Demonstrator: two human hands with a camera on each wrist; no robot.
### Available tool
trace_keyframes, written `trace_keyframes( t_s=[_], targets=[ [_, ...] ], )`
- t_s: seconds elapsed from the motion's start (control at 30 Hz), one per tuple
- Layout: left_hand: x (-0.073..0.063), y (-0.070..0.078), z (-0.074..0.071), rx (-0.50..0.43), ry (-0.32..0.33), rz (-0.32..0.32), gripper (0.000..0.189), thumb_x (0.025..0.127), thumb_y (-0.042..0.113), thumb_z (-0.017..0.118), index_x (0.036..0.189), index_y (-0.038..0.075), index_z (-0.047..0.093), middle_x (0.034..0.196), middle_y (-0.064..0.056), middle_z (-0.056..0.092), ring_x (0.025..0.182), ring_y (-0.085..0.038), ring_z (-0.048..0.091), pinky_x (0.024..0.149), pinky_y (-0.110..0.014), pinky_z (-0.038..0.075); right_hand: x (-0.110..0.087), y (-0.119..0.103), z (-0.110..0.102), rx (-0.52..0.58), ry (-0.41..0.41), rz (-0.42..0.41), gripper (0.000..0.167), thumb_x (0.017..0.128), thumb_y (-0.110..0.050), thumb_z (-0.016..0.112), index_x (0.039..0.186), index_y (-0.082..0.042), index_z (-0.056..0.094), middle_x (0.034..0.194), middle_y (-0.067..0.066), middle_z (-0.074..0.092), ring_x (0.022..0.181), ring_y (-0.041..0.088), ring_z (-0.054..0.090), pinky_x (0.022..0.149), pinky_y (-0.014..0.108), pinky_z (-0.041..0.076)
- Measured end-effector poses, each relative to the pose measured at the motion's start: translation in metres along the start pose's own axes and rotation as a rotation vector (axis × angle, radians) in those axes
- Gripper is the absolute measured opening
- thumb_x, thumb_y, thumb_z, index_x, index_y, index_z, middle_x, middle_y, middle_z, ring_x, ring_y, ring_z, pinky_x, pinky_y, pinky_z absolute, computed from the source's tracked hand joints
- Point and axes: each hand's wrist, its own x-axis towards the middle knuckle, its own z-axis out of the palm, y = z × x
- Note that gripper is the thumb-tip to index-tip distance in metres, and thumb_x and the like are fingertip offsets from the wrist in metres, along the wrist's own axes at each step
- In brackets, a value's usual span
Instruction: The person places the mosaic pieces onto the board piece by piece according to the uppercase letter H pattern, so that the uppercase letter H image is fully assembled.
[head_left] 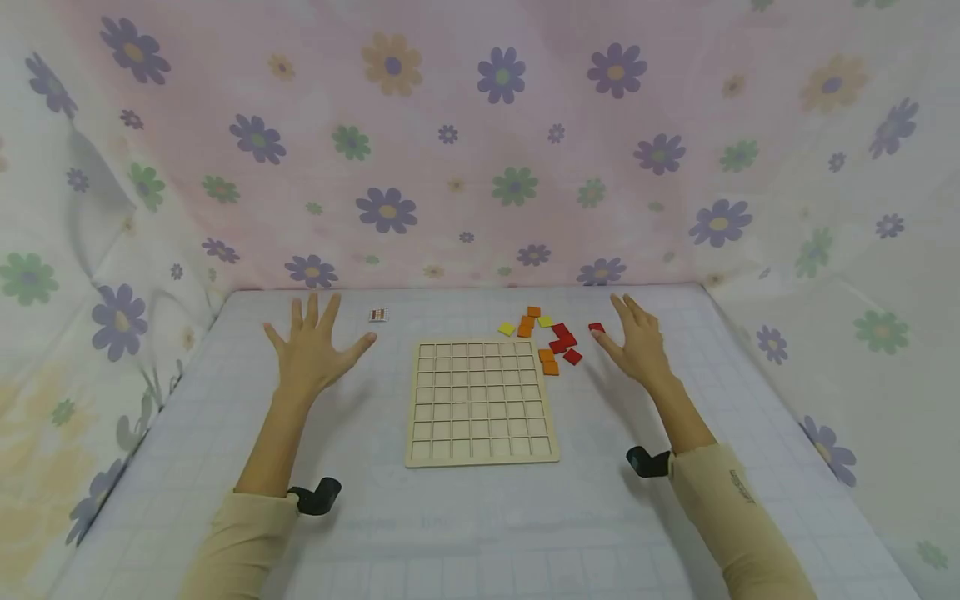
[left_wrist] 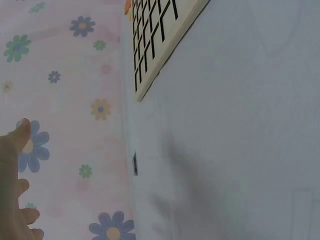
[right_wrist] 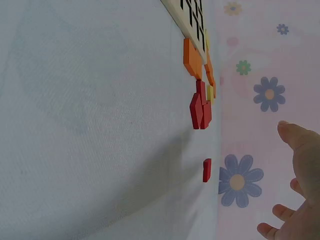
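Note:
A wooden grid board (head_left: 480,462) with square recesses lies flat at the middle of the table. My left hand (head_left: 313,354) is held left of the board with its fingers spread, touching nothing; its thumb points toward a small printed card (head_left: 378,315). Over on the right, my right hand (head_left: 637,342) hovers with fingers extended and holds nothing. Close to its thumb lies a red tile (head_left: 596,327). More red tiles (head_left: 573,357), orange tiles (head_left: 551,367) and yellow tiles (head_left: 507,329) lie scattered by the board's upper right corner. Both hands cast shadows on the table.
A white patterned cloth covers the table (head_left: 480,533). Flowered curtains (head_left: 465,167) stand at the back and on both sides. Each wrist carries a black camera mount, one at the left sleeve (head_left: 318,497) and one at the right sleeve (head_left: 647,462).

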Motion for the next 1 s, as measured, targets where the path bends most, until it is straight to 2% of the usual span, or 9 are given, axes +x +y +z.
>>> trace_keyframes(
  t_s=[0.13, 0.33, 0.5, 0.7, 0.83, 1.0],
  targets=[
    [0.000, 0.004, 0.016, -0.061, -0.078, 0.040, 0.088, 0.085, 0.064, 0.049, 0.151, 0.013, 0.020, 0.153, -0.026, 0.015, 0.140, -0.046, 0.008, 0.102, -0.075, -0.001, 0.008, 0.012, 0.012, 0.059, -0.023, -0.039, 0.064, 0.090, -0.023, 0.063, 0.142, 0.002, 0.034, 0.142, 0.030, 0.034, 0.124, 0.053, 0.033, 0.097, 0.069, 0.029],
    [-0.001, 0.012, 0.047, -0.223, -0.213, 0.156, 0.081, 0.087, 0.046, 0.060, 0.148, 0.006, 0.025, 0.148, -0.028, 0.026, 0.136, -0.048, 0.022, 0.106, -0.067, 0.020, 0.017, 0.027, 0.029, 0.082, -0.065, -0.046, 0.054, 0.088, -0.010, 0.062, 0.135, 0.008, 0.041, 0.136, 0.031, 0.041, 0.124, 0.049, 0.036, 0.102, 0.062, 0.028],
    [-0.002, 0.017, 0.067, -0.311, -0.266, 0.201, 0.078, 0.084, 0.041, 0.068, 0.144, 0.003, 0.036, 0.145, -0.025, 0.036, 0.134, -0.045, 0.031, 0.108, -0.058, 0.028, 0.023, 0.039, 0.039, 0.087, -0.099, -0.029, 0.048, 0.087, -0.003, 0.060, 0.131, 0.008, 0.045, 0.134, 0.032, 0.044, 0.126, 0.047, 0.037, 0.104, 0.063, 0.026],
    [-0.005, 0.020, 0.081, -0.406, -0.283, 0.272, 0.082, 0.076, 0.049, 0.073, 0.137, 0.001, 0.046, 0.136, -0.026, 0.047, 0.127, -0.044, 0.041, 0.106, -0.054, 0.034, 0.028, 0.048, 0.045, 0.084, -0.169, 0.070, 0.045, 0.089, -0.007, 0.055, 0.132, 0.001, 0.047, 0.137, 0.030, 0.042, 0.122, 0.053, 0.037, 0.095, 0.072, 0.029],
    [-0.006, 0.021, 0.087, -0.463, -0.312, 0.260, 0.082, 0.072, 0.044, 0.078, 0.134, -0.002, 0.049, 0.136, -0.024, 0.048, 0.129, -0.041, 0.040, 0.109, -0.051, 0.031, 0.031, 0.050, 0.048, 0.096, -0.215, 0.139, 0.046, 0.090, -0.008, 0.054, 0.135, -0.002, 0.046, 0.138, 0.028, 0.042, 0.122, 0.053, 0.035, 0.096, 0.072, 0.027],
    [-0.007, 0.022, 0.095, -0.489, -0.379, 0.189, 0.082, 0.069, 0.031, 0.083, 0.135, -0.002, 0.047, 0.141, -0.021, 0.044, 0.134, -0.036, 0.036, 0.112, -0.045, 0.026, 0.034, 0.050, 0.050, 0.097, -0.252, 0.195, 0.045, 0.092, -0.008, 0.051, 0.136, -0.002, 0.045, 0.138, 0.026, 0.043, 0.122, 0.051, 0.033, 0.097, 0.069, 0.024]
  ],
)
